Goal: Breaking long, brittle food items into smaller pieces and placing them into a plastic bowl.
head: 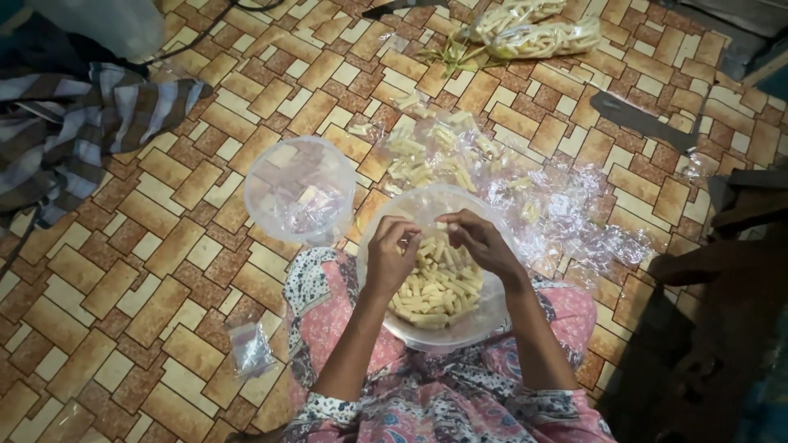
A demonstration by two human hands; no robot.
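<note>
A clear plastic bowl (484,316) rests on my lap, filled with pale yellow stick-shaped snack pieces (435,291). My left hand (392,256) and my right hand (483,242) hover over the bowl's far side, fingertips meeting around a small piece between them. Which hand grips it, I cannot tell exactly; both pinch at it. My lap is covered by pink patterned cloth (460,385).
A second clear bowl (300,193) holding crumpled plastic sits on the tiled floor to the left. Clear plastic sheeting with scattered sticks (443,152) lies beyond. Bagged sticks (533,33) are at the top; a knife (640,119) lies right; striped cloth (74,123) left; a small plastic bag (249,349) lies near my knee.
</note>
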